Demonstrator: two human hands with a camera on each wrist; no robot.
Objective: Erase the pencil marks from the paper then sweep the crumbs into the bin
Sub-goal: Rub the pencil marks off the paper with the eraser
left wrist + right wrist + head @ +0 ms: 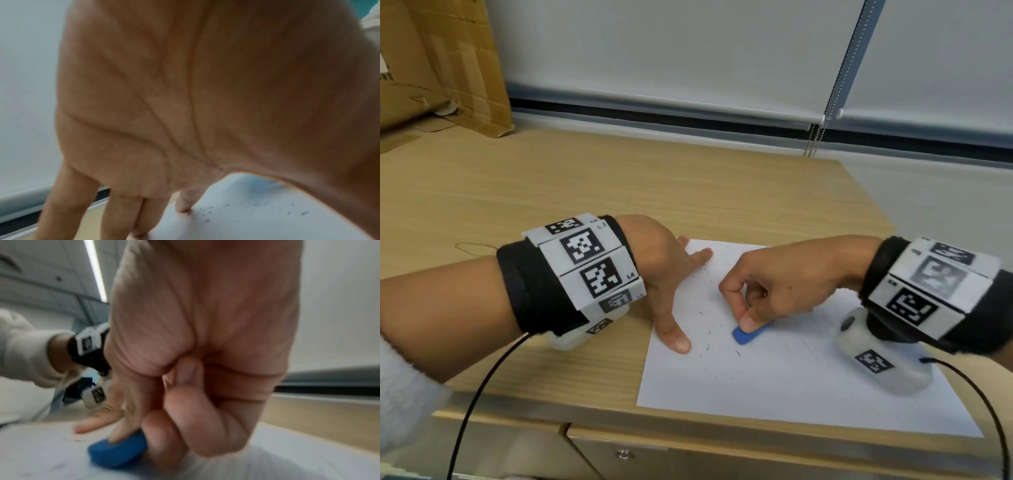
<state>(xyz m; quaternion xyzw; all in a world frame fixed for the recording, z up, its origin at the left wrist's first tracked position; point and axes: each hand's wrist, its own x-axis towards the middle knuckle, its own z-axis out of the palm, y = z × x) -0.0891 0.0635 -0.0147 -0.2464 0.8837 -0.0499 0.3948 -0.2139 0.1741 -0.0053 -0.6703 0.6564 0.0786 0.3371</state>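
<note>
The right hand [787, 277] pinches a blue eraser [747, 334] between thumb and curled fingers, its rounded end pressed on the white paper [774, 383]. The eraser is a small flat oval slab. Dark eraser crumbs [709, 329] lie scattered on the sheet between both hands. The left hand [664, 274] rests with fingers spread flat, holding down the paper's left edge. The sheet lies at the near edge of a light wooden desk [619, 181]; behind it hang white roller blinds [671, 51], with a cardboard box [441, 61] at the far left.
</note>
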